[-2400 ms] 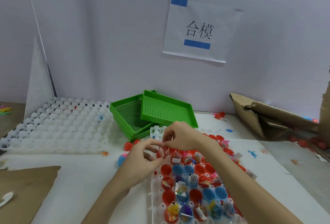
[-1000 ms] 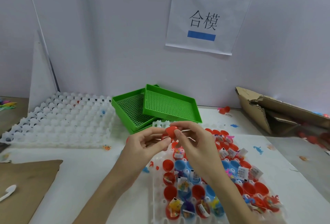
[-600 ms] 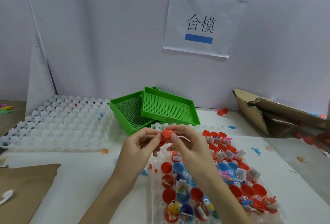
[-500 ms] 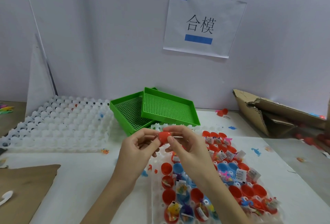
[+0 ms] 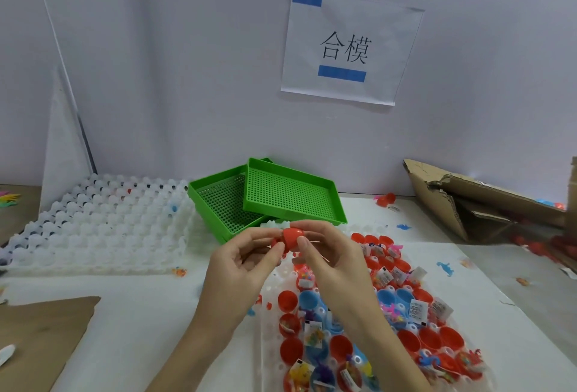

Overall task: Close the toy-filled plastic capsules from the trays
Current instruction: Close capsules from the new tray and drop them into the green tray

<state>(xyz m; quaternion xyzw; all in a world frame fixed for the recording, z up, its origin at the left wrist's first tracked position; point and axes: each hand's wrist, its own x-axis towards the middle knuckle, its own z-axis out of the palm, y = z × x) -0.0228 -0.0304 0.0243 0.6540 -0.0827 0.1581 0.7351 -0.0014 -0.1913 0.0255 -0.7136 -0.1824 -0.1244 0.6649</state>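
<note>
So my left hand (image 5: 240, 266) and right hand (image 5: 327, 254) each pinch one end of the small red plastic capsule (image 5: 288, 239); its long axis runs sideways between them, both equally near.

A white paper sign (image 5: 351, 46) is fixed to the pale wall behind the work table. It carries two large black Chinese characters, 合模, printed side by side in its middle. A blue strip sits at the sign's top left corner, and a second blue strip (image 5: 342, 73) lies directly under the characters. Small white labels (image 5: 418, 312) with dark print lie among the open capsules in the tray, but their print is too small to read.
</note>
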